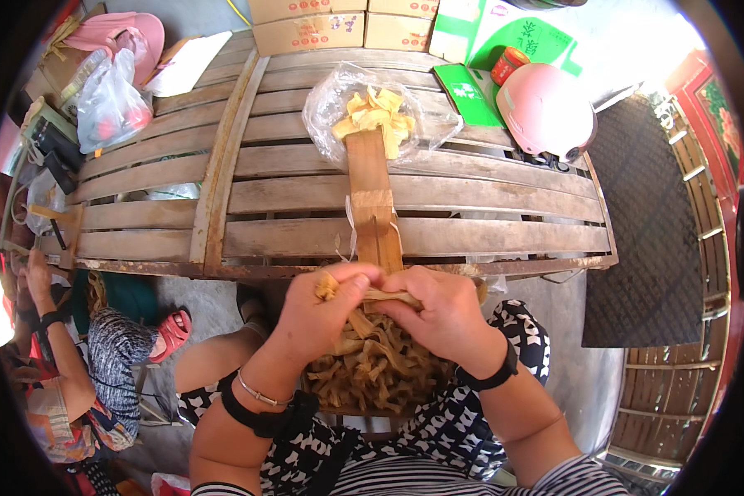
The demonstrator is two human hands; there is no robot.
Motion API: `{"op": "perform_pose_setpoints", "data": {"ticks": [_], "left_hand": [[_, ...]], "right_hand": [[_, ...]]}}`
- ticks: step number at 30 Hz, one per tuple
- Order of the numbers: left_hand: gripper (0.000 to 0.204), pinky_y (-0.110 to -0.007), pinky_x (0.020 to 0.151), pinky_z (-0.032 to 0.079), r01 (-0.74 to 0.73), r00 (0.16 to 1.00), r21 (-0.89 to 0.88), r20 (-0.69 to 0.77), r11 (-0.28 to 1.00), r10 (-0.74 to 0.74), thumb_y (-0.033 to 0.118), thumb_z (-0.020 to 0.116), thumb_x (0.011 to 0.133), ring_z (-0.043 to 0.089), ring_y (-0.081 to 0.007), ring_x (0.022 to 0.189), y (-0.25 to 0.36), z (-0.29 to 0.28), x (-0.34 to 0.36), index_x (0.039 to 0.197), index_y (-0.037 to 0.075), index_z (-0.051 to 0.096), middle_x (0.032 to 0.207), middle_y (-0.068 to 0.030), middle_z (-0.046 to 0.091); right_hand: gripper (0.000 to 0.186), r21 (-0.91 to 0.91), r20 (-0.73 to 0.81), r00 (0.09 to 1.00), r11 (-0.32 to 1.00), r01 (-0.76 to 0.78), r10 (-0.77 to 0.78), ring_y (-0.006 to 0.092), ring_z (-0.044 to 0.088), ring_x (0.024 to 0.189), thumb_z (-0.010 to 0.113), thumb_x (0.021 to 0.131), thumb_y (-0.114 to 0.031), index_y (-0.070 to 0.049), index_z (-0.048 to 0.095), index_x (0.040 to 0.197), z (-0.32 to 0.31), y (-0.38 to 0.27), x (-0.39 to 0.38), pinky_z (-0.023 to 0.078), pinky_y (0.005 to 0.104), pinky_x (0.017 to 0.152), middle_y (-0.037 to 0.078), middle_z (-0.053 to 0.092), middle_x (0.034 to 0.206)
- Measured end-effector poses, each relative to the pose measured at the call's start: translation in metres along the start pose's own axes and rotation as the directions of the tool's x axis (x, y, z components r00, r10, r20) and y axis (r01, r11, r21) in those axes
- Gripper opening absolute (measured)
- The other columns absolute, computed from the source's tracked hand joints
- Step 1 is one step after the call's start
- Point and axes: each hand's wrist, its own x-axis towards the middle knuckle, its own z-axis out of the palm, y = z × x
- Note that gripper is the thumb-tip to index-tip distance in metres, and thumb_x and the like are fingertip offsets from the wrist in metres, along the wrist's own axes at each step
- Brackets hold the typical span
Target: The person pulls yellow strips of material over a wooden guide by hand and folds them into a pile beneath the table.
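Observation:
Both my hands meet just past the table's near edge, over a heap of tan, folded strips (380,364) in a container on my lap. My left hand (326,306) is closed, with a yellowish rolled end (326,287) poking up between its fingers. My right hand (442,310) pinches a flat tan strip (393,296) that runs toward the left fingers. Whether the rolled end and the strip are one piece, I cannot tell. Beyond my hands a narrow wooden board (374,198) lies on the table, a light band around it. Its far end reaches pale yellow strips (380,112) on a clear plastic bag (326,124).
The slatted table (298,194) has gaps between its slats. A pink helmet (546,107), a red tin (510,64) and cardboard boxes (306,33) stand at the back. A plastic bag (116,99) is at far left. Another person's hand (37,277) shows at left.

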Motion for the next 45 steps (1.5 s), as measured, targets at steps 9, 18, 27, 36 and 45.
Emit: {"op": "perform_pose_setpoints", "data": {"ticks": [9,18,27,36,45], "left_hand": [[0.027,-0.026,0.075,0.050,0.246,0.641,0.404,0.614,0.881,-0.460,0.032,0.068,0.090,0.062,-0.0112,0.080,0.021,0.023,-0.026,0.095,0.005,0.071,0.083,-0.0005,0.067],[0.038,-0.033,0.060,0.046,-0.536,0.844,0.716,0.458,0.448,0.278,0.022,0.073,0.083,0.056,-0.0233,0.068,0.011,-0.002,-0.009,0.120,0.017,0.068,0.074,-0.0058,0.054],[0.028,-0.040,0.082,0.048,-0.603,0.731,0.716,0.319,0.352,0.603,0.017,0.074,0.079,0.062,-0.0292,0.088,0.000,0.001,-0.008,0.104,0.004,0.069,0.103,-0.0100,0.064],[0.030,-0.040,0.097,0.040,-0.383,0.920,0.763,0.367,0.521,0.138,0.006,0.067,0.079,0.055,-0.0304,0.117,-0.004,-0.005,-0.016,0.108,0.002,0.067,0.121,-0.0129,0.062],[0.010,-0.032,0.085,0.050,-0.252,0.967,0.058,0.065,0.966,0.248,0.003,0.061,0.088,0.065,-0.0216,0.098,0.021,-0.017,-0.017,0.085,-0.006,0.065,0.107,-0.0115,0.065]], "right_hand": [[0.008,0.437,0.004,0.985,0.886,0.153,-0.172,0.0247,0.058,0.051,0.071,0.083,-0.012,-0.007,0.064,0.083,-0.004,0.002,0.003,0.046,0.0309,0.048,0.007,0.061,0.065],[0.018,0.497,0.736,0.555,0.247,-0.832,0.386,0.0074,0.052,0.052,0.055,0.092,-0.009,-0.003,0.064,0.077,-0.002,0.002,-0.007,0.037,0.0232,0.044,0.002,0.059,0.065],[0.008,0.833,0.491,0.677,-0.068,-0.549,0.547,0.0065,0.055,0.058,0.062,0.095,-0.012,-0.004,0.064,0.093,0.024,-0.003,-0.019,0.039,0.0183,0.048,0.003,0.065,0.079],[0.024,0.301,0.199,0.960,0.920,-0.250,0.196,0.0270,0.062,0.064,0.060,0.096,-0.027,-0.003,0.065,0.096,0.020,0.004,-0.028,0.049,0.0313,0.061,0.016,0.063,0.077],[0.056,0.546,0.674,0.652,0.360,-0.757,0.347,0.0095,0.035,0.051,0.039,0.101,-0.052,-0.004,0.059,0.077,0.004,-0.018,-0.015,0.026,0.0242,0.048,-0.001,0.044,0.059]]}}
